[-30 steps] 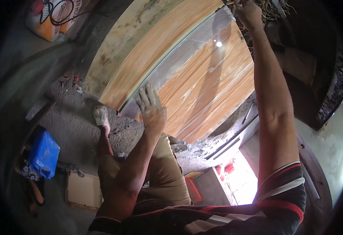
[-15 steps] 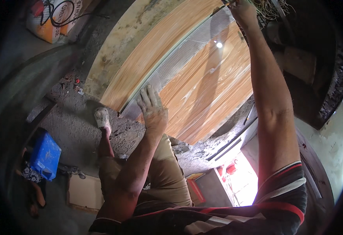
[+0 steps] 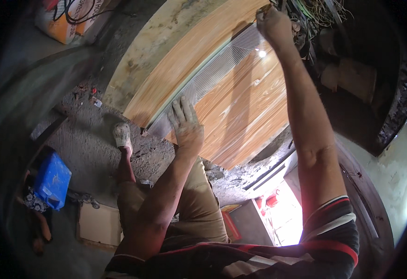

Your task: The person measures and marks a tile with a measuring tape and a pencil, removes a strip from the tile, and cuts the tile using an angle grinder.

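Note:
My left hand (image 3: 189, 129) lies with fingers stretched out on the near end of a grey ridged band (image 3: 215, 64). Its fingers look coated in pale dust. At the band's far end my right hand (image 3: 276, 30) is curled closed; whatever it holds is hidden by the fingers. A narrow wood-grain board or tile (image 3: 178, 65) with a pale green edge runs along the band's left side. To the right of the band lies a wider wood-grain surface (image 3: 245, 102), with a bright light spot near its far end.
A stained, curved slab (image 3: 136, 58) borders the wood-grain pieces. At far left sits an orange and white bag (image 3: 59, 28) with a black cable. A person at left is beside a blue container (image 3: 53, 181). A bucket-like vessel (image 3: 352, 79) stands at right, near loose wires (image 3: 322, 11).
My right hand has moved left and slightly nearer, its fingers now more curled. My left hand stays flat on the ridged band. The whole view has shifted slightly.

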Demonstrator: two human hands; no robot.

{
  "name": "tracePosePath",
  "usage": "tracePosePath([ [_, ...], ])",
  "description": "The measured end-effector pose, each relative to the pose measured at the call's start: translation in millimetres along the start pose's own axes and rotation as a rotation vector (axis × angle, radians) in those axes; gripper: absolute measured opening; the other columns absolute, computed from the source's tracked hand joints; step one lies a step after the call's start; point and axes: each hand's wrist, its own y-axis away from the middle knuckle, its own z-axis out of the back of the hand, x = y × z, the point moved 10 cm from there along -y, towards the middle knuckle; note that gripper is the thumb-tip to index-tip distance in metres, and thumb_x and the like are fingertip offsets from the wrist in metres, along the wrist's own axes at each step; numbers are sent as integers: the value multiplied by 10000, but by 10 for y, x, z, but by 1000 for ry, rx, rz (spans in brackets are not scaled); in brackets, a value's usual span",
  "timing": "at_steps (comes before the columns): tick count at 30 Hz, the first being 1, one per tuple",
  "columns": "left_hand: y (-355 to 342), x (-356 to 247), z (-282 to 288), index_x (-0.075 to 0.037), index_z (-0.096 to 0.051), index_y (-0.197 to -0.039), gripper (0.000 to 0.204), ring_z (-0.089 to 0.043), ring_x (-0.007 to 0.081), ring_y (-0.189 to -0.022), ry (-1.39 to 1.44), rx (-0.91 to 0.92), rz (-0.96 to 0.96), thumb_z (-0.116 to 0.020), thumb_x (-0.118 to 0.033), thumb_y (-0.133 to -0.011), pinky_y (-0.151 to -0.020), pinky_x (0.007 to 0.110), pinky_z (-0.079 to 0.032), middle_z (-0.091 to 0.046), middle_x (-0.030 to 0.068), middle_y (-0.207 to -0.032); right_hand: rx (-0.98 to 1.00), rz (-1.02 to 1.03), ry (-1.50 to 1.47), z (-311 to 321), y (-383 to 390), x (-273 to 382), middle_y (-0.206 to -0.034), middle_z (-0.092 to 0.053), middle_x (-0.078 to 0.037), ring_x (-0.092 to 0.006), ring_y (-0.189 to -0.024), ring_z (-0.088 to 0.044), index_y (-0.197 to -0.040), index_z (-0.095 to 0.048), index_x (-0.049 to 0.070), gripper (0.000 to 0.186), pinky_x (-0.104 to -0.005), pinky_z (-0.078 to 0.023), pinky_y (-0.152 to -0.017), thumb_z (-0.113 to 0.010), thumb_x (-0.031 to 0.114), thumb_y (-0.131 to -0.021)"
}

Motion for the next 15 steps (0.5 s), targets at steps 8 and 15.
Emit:
tracePosePath([
  [8, 34, 127, 127, 82, -432, -1494, 806, -273, 496, -1492, 191, 18, 9, -712, -282, -832, -1194, 647, -253, -289, 288, -1612, 165, -112, -666, 173, 1335, 1147, -784, -673, -276, -455, -757, -683, -918, -650, -37, 342, -497, -552, -728, -557, 289, -963],
  [15, -45, 572, 549, 26, -479, -1403, 739, -517, 408, -1193, 277, -253, 2, -789, -165, -760, -941, 541, -419, -517, 212, -1298, -116, -1069, -1486, -366, 2856, 211, -737, -592, -42, -118, -590, -533, -935, -629, 42, 193, -286, -468, -543, -602, 223, -999],
])
